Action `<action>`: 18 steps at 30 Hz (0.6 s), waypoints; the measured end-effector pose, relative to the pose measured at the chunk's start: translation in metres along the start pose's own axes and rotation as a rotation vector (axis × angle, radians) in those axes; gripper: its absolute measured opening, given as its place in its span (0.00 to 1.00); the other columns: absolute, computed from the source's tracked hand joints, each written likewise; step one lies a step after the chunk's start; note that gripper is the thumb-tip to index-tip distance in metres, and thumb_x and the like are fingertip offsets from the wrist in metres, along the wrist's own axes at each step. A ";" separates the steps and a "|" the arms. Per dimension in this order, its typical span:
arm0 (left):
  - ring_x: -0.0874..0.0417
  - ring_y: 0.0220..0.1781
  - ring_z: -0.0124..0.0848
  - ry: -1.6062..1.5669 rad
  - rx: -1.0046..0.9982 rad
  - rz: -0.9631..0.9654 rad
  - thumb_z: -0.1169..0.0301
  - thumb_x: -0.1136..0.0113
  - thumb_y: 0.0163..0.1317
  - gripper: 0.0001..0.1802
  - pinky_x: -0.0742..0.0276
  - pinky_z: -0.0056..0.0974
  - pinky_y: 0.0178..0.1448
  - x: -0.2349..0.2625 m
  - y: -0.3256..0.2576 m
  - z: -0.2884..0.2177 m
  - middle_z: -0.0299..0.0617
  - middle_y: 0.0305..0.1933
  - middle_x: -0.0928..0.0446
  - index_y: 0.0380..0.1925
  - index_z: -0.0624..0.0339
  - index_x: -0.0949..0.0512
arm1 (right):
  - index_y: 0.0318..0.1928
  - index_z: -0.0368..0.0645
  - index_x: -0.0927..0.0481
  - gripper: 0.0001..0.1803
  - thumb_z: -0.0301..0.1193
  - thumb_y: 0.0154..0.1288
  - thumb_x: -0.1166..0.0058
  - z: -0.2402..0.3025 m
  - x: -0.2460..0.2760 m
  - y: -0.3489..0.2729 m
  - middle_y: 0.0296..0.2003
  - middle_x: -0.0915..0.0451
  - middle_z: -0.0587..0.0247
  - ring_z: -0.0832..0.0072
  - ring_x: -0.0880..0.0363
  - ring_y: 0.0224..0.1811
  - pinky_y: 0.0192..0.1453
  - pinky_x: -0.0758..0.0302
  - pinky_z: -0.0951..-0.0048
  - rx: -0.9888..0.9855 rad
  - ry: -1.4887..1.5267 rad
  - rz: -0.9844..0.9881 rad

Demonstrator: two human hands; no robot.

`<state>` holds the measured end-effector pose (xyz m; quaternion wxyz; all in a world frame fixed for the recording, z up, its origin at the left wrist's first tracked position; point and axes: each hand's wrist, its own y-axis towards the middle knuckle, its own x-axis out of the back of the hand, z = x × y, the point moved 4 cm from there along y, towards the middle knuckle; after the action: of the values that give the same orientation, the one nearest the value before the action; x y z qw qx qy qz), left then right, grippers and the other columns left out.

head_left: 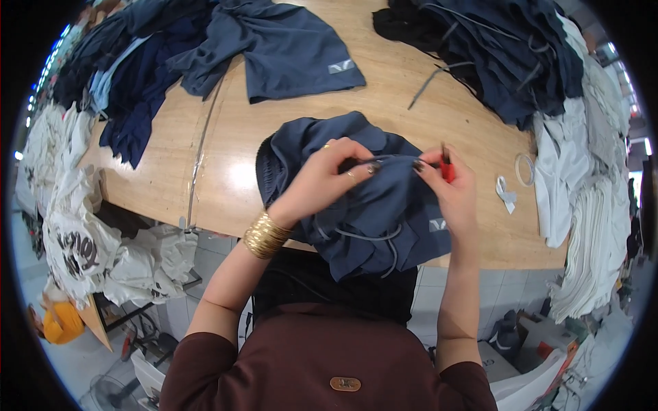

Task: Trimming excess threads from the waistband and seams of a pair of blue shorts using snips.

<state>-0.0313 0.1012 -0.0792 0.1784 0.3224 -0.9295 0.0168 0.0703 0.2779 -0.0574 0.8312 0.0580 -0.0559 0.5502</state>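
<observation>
A pair of slate-blue shorts (370,205) lies bunched at the table's near edge, partly hanging over it. Its ribbed waistband (267,168) faces left, and a grey drawstring (363,237) loops across the front. My left hand (321,179), a gold bracelet at its wrist, pinches a fold of the cloth between thumb and fingers. Opposite it, my right hand (456,195) pinches the same stretch of fabric. Tucked in the right hand is a small red-handled tool (447,171) with a dark tip, probably thread snips; the fingers hide most of it.
Another pair of shorts (295,58) lies flat at the far side of the wooden table (226,164). Dark garments (504,58) are heaped far right, navy ones (144,89) far left. White garments (589,233) hang at the right edge, near a white strip (506,194) and a ring (525,170).
</observation>
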 end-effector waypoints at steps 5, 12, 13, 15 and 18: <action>0.35 0.61 0.45 0.229 -0.183 -0.195 0.76 0.40 0.54 0.25 0.41 0.43 0.65 -0.023 -0.032 -0.011 0.46 0.59 0.34 0.54 0.58 0.30 | 0.33 0.32 0.25 0.04 0.18 0.56 0.45 -0.016 0.029 -0.006 0.34 0.29 0.63 0.78 0.30 0.36 0.41 0.34 0.81 0.020 -0.159 -0.082; 0.31 0.58 0.39 0.408 0.012 -0.643 0.75 0.40 0.53 0.26 0.37 0.42 0.63 0.042 -0.099 0.026 0.46 0.57 0.32 0.55 0.61 0.32 | 0.32 0.31 0.26 0.05 0.17 0.55 0.44 -0.016 0.039 -0.022 0.35 0.30 0.63 0.77 0.31 0.36 0.42 0.33 0.80 -0.001 -0.255 -0.095; 0.32 0.59 0.38 0.409 0.156 -0.704 0.73 0.39 0.55 0.32 0.36 0.42 0.62 0.054 -0.106 0.037 0.46 0.59 0.35 0.60 0.62 0.38 | 0.32 0.31 0.26 0.05 0.17 0.55 0.44 -0.018 0.040 -0.023 0.35 0.30 0.63 0.77 0.31 0.36 0.42 0.33 0.80 -0.011 -0.260 -0.102; 0.33 0.59 0.45 0.051 0.297 -0.693 0.71 0.36 0.52 0.36 0.39 0.44 0.64 0.063 -0.115 0.068 0.52 0.59 0.37 0.60 0.65 0.40 | 0.32 0.31 0.26 0.05 0.17 0.55 0.44 -0.018 0.039 -0.024 0.35 0.29 0.63 0.76 0.30 0.37 0.43 0.33 0.80 -0.021 -0.241 -0.101; 0.36 0.61 0.44 0.293 0.337 -0.584 0.72 0.35 0.51 0.36 0.40 0.43 0.65 0.058 -0.123 0.070 0.52 0.58 0.38 0.59 0.65 0.39 | 0.32 0.31 0.26 0.05 0.17 0.54 0.44 -0.014 0.036 -0.022 0.36 0.28 0.62 0.75 0.29 0.38 0.44 0.33 0.79 -0.009 -0.249 -0.094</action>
<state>-0.0213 -0.0408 -0.1348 0.2514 0.5933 -0.7469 0.1642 0.1048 0.3040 -0.0664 0.8428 0.1247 -0.1583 0.4990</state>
